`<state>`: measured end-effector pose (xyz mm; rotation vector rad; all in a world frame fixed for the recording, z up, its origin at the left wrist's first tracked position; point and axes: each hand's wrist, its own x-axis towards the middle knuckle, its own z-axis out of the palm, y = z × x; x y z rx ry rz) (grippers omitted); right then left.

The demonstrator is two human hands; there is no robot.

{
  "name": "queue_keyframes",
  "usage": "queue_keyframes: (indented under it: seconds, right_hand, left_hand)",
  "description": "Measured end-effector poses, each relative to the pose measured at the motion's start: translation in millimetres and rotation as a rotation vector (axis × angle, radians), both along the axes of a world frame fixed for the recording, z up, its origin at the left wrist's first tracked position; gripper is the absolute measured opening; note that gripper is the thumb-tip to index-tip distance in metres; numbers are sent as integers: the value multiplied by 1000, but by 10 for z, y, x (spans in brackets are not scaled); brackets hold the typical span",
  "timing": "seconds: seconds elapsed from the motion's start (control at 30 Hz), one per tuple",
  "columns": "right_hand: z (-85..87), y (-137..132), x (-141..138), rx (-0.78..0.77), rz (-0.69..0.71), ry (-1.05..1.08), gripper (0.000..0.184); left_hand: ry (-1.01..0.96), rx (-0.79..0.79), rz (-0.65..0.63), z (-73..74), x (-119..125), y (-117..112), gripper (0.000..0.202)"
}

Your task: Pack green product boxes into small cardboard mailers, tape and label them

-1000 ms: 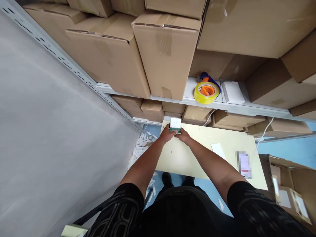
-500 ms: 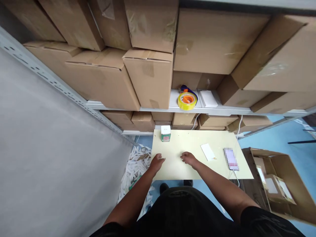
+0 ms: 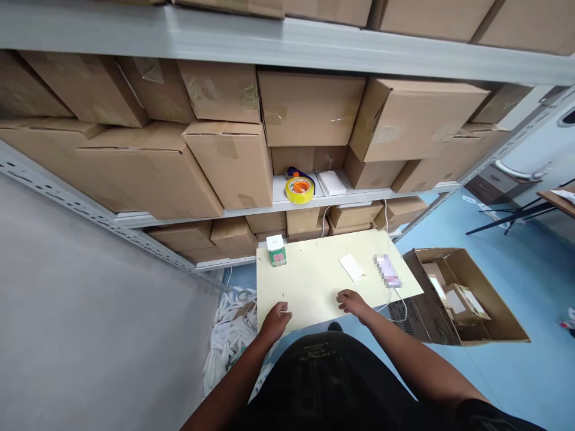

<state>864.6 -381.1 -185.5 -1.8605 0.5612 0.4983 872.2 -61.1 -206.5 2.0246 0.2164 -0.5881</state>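
Over the front left of the pale yellow tabletop (image 3: 305, 284) is my left hand (image 3: 275, 321), loosely curled with thumb and fingers apart and nothing in it. My right hand (image 3: 353, 301) hovers at the table's front edge, its fingers half bent and apart, also holding nothing. A small white and green box (image 3: 276, 250) stands upright near the back left corner. Beyond my right hand lies a flat white card or packet (image 3: 351, 267). A phone (image 3: 387, 271), its screen blurred, rests at the right with a white cable (image 3: 399, 302) attached.
Shelves behind the table hold several cardboard boxes (image 3: 229, 161). A yellow tape roll on a dispenser (image 3: 299, 189) and a white stack (image 3: 331, 182) sit on one shelf. An open carton (image 3: 489, 293) stands right; white scraps (image 3: 231, 332) cover the floor left.
The view has turned to the right and shows more of the upper shelf. My hands are slightly farther apart and remain without anything in them. The objects on the table appear unmoved.
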Motion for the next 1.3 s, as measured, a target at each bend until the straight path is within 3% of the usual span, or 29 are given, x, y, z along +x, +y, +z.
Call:
queue_keyframes:
  seconds: [0.13,0.23,0.33,0.47,0.53,0.6,0.67,0.77,0.93,1.03,1.13,1.2,1.3]
  right_hand:
    - [119,-209,-49,-61,22,-92,21]
    - [523,-339,329,-207,85,-345,25]
    - [1217,-300,1079,-366,148,-630,30]
    - [2116,34,2246,-477,198,-778,40]
    - [2392,241,2752,-552,202,-782,49]
    - [2545,428,3165,-613,207,-692,57]
    - [2608,578,3473,-647,272,-528,62]
    - [2619,720,3727,-679,355,-323,52]
    - [2613,703,3629,-719,305,-382,37]
    - [2599,512,3326,-636,247,-456,38]
    - [2466,197,2834,-558,244,-456,33]
    - [2255,-31,2398,-556,271,-417,31]
    - [1727,-299,1673,-541,303,-262,31]
  left_hand:
    - [-22,25,-10,110,-97,-78,32]
    - [-39,30,-1,160,-149,-153,31]
    - [-63,37,38,200,-210,-261,31]
    - [-78,49,94,316,-368,-428,27]
    - [-87,63,111,382,-490,-477,28]
    - [-102,97,128,418,-639,-477,27]
    - [-125,151,143,408,-805,-429,23]
    - [-136,213,166,320,-1053,-300,19]
    - [-99,183,234,155,-1293,-83,19]
    - [-83,149,214,135,-1249,17,20]
    - [-94,152,135,177,-1076,95,18]
    - [-107,146,73,214,-924,127,19]
    - [-118,136,-14,251,-702,137,24]
